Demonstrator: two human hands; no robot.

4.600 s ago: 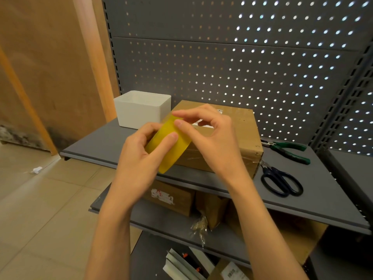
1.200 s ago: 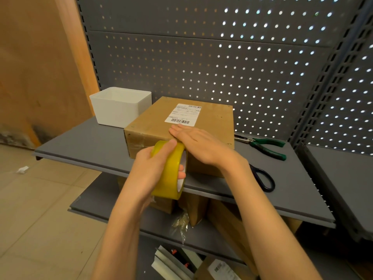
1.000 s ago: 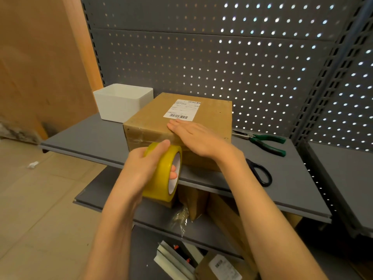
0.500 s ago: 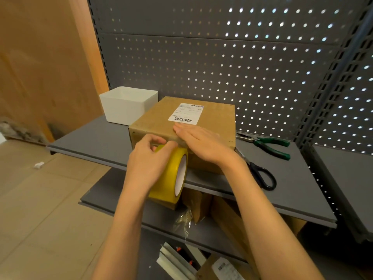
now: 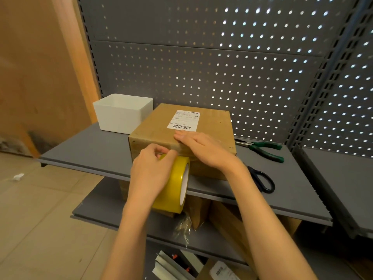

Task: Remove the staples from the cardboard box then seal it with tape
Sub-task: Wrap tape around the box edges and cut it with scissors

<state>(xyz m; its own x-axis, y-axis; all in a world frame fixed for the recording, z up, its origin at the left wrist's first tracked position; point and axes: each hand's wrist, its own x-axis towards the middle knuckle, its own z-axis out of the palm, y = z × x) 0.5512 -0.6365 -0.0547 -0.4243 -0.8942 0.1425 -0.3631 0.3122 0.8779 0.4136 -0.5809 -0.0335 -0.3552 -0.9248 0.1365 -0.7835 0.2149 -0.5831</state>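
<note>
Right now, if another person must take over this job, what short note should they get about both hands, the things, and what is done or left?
Left hand grips the yellow tape roll at the box's near front face.
Right hand lies flat on the box's top front edge.
Box stands on the shelf; pliers and scissors lie to its right.
Done: taping seems started at the front edge.
Left: run tape across, cut it.

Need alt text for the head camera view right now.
Left hand grips a yellow tape roll against the front of a cardboard box while the right hand presses flat on its top edge. Scissors and pliers lie right.
</note>
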